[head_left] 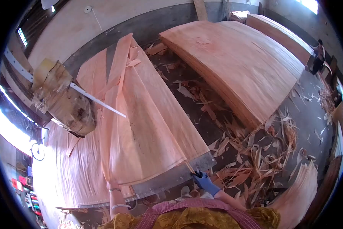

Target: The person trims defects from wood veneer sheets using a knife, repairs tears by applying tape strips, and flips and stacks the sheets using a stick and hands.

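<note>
My right hand, in a blue glove with dark fingers, is closed around the lower end of a thin wooden stick. The stick reaches over the near edge of a broad stack of pinkish wood veneer sheets. My left hand, with a band at the wrist, is at the near edge of the veneer, by a long narrow fold or strip. Its fingers blend into the veneer, so their grip is unclear. Loose veneer strips lie overlapped across the far part of the sheets.
A tall veneer stack stands at the back right, another beyond it. Veneer scraps litter the floor. A taped, wrapped block with a white rod juts in at left. A person stands far right.
</note>
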{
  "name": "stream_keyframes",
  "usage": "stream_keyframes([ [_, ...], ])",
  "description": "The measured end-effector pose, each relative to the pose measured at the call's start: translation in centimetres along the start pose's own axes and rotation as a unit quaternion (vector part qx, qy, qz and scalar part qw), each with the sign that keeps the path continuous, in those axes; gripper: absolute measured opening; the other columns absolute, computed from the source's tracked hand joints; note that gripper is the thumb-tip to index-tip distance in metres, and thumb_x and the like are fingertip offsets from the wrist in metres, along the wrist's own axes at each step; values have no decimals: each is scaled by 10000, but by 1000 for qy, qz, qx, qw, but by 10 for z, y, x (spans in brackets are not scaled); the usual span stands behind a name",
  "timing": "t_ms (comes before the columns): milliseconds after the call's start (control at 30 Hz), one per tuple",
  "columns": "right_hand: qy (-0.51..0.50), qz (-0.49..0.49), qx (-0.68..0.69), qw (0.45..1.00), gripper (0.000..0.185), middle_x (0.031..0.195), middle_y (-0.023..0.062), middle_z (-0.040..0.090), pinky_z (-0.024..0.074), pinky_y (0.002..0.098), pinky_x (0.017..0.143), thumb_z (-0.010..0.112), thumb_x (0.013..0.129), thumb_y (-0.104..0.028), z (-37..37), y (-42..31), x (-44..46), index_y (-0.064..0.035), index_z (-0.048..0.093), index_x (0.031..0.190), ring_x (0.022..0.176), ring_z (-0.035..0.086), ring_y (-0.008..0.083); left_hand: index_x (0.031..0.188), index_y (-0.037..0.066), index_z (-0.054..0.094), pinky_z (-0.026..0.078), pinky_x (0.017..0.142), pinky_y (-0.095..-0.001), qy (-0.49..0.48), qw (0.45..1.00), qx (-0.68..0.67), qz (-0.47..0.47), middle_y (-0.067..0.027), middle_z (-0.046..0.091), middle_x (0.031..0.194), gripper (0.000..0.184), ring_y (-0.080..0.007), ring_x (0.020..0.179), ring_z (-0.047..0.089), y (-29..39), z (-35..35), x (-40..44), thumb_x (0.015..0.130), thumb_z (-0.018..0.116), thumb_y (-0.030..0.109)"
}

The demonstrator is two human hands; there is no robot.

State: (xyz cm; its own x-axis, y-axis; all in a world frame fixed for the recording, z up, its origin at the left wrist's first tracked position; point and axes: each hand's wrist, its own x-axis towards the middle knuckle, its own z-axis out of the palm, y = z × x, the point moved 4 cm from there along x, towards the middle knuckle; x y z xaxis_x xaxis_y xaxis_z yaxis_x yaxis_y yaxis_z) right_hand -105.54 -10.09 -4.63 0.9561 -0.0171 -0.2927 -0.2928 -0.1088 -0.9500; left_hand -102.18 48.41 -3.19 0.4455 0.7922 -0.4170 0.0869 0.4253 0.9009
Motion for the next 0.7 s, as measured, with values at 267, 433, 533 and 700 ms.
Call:
stream_keyframes([
  [267, -35, -20, -6, 999, 224, 747, 9, 583, 422, 274, 574, 640, 926, -215, 26, -7, 15, -59, 669, 1083, 633, 488, 86, 808, 121, 561, 421, 470, -340, -8, 1000, 6, 0, -2, 511, 647, 204, -173, 574, 534, 2, 11, 6, 940, 486, 257],
  [433, -95, 80, 150, 981, 281, 899, -4, 642, 439, 239, 570, 641, 930, -228, 45, -43, 6, -47, 639, 1145, 705, 567, 68, 796, 122, 551, 410, 467, -341, -17, 1000, 4, 11, -3, 505, 646, 198, -173, 571, 527, 17, 21, 19, 934, 492, 250],
  [533, -97, 189, 268, 940, 227, 750, 5, 626, 358, 230, 438, 627, 943, -235, 58, -72, 0, -97, 659, 1119, 540, 524, 75, 789, 123, 544, 404, 464, -341, -16, 1000, 8, 16, -4, 501, 646, 195, -172, 570, 524, 24, 16, 26, 931, 495, 247],
  [700, -67, -4, 96, 993, 363, 844, 71, 618, 430, 297, 500, 616, 946, -278, 80, 0, 38, -68, 557, 1235, 585, 581, 162, 777, 124, 534, 394, 461, -342, -10, 1000, 13, 16, -5, 495, 645, 192, -172, 567, 517, 24, 1, 32, 926, 501, 240],
])
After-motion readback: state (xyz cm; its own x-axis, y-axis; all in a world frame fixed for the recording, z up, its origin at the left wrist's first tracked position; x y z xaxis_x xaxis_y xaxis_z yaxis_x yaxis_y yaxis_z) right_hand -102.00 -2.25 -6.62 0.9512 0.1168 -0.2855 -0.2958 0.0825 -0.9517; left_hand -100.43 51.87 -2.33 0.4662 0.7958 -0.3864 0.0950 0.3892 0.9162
